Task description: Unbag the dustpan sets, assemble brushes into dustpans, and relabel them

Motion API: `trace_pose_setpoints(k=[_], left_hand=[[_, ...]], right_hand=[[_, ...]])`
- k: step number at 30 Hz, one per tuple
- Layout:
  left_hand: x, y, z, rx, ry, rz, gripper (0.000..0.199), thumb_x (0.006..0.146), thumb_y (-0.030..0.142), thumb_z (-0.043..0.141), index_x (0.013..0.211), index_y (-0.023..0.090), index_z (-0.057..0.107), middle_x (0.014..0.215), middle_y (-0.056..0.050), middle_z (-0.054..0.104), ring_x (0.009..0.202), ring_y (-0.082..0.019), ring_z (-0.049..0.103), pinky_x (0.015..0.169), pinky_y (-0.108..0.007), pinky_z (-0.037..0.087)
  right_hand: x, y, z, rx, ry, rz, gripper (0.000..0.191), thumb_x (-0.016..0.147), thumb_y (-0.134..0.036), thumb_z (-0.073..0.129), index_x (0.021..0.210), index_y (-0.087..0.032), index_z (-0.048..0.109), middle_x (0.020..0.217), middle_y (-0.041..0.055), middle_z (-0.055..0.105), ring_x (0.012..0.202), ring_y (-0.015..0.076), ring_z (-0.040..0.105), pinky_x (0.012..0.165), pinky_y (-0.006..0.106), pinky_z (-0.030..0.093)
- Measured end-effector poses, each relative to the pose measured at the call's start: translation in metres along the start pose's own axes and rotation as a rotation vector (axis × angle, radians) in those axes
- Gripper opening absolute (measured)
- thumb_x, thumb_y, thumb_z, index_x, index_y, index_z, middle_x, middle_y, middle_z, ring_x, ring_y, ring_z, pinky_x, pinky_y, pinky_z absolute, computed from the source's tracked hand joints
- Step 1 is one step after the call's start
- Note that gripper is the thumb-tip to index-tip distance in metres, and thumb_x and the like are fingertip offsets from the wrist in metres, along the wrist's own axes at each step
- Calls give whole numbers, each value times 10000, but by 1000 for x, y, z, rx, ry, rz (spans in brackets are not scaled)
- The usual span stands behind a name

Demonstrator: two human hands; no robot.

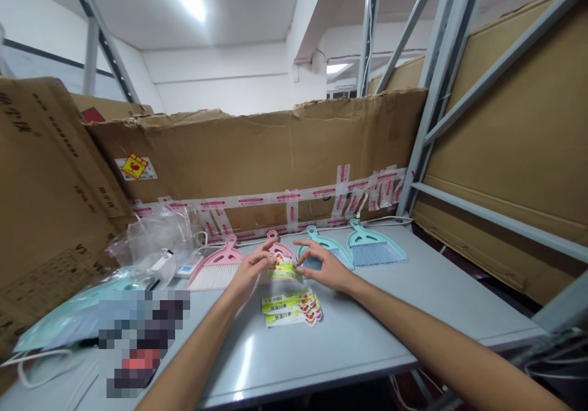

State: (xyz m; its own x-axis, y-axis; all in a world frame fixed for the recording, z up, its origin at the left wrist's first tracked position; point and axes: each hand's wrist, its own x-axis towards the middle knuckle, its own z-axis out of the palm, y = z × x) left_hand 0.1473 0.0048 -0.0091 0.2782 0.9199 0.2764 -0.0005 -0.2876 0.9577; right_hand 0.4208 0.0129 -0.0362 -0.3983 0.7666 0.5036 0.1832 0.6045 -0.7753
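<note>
Between my two hands is a yellow-green and white printed label card [283, 268] with small red pictures, raised over the table. My left hand [253, 269] pinches its left end. At the right end, the thumb and a finger of my right hand [327, 269] grip the edge, with the index finger lifted. Several similar label cards [287, 307] lie fanned and overlapping just below, nearer to me. Behind the hands, a pink dustpan with a white brush [218, 267] and a second pink dustpan [272, 237], partly hidden, lie beside a teal dustpan [328, 245] and another teal dustpan with a blue brush [376, 248].
Clear plastic bags [158, 233] and a small white device [185, 270] sit at the back left of the grey table [349, 343]. Bagged teal dustpans [68, 319] and a blurred-out patch [147, 343] are at left. A taped cardboard wall [257, 154] and metal posts [425, 105] border the table.
</note>
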Motion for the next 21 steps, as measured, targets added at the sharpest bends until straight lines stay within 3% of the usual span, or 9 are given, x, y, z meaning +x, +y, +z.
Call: trace_pose_setpoints(k=[3, 6, 9, 13, 17, 20, 21], left_hand=[[0, 4, -5, 6, -14, 20, 301, 900, 530, 875, 831, 237, 857, 1707, -136, 569, 1595, -411, 477, 1289, -588, 379], [2, 4, -10, 76, -5, 26, 314, 904, 544, 861, 866, 233, 874, 1685, -143, 585, 1514, -395, 560, 1230, -534, 450], [6, 3, -16, 234, 38, 64, 387, 891, 608, 836, 895, 224, 888, 1448, -170, 747, 1310, -366, 690, 1080, -459, 545], [6, 3, -23, 496, 81, 35, 435, 934, 619, 757, 1038, 214, 880, 1027, -107, 854, 973, -302, 752, 881, -391, 556], [3, 3, -29, 747, 84, 36, 436, 983, 562, 691, 1172, 194, 828, 961, -72, 840, 860, -261, 732, 780, -353, 505], [2, 0, -34, 817, 73, 52, 396, 1013, 505, 651, 1231, 195, 769, 958, -64, 826, 832, -245, 734, 755, -340, 493], [2, -2, -36, 840, 69, 53, 368, 1021, 477, 643, 1237, 200, 753, 976, -66, 828, 843, -245, 740, 759, -338, 494]], right_hand=[[0, 4, 4, 140, -14, 47, 416, 851, -486, 947, 1074, -254, 683, 1576, 140, 662, 1450, 315, 634, 1251, 536, 446], [1, 11, 11, 287, -33, 164, 525, 801, -564, 967, 1059, -244, 640, 1197, 87, 796, 1127, 264, 758, 1041, 440, 573], [3, 16, 13, 352, -1, 276, 549, 802, -631, 938, 1016, -232, 629, 924, 17, 754, 860, 208, 729, 839, 358, 572], [5, 18, 11, 315, 76, 254, 501, 833, -586, 908, 1057, -240, 622, 906, -5, 735, 839, 191, 699, 793, 321, 541], [6, 18, 14, 111, 99, 160, 285, 917, -451, 814, 1013, -232, 659, 939, 8, 741, 837, 189, 684, 774, 315, 535], [7, 15, 18, -88, 63, 83, 59, 977, -266, 695, 988, -226, 736, 963, 29, 781, 834, 197, 690, 780, 325, 528], [7, 15, 19, -140, 52, 51, 89, 978, -209, 669, 985, -226, 757, 978, 37, 793, 857, 204, 701, 802, 334, 532]])
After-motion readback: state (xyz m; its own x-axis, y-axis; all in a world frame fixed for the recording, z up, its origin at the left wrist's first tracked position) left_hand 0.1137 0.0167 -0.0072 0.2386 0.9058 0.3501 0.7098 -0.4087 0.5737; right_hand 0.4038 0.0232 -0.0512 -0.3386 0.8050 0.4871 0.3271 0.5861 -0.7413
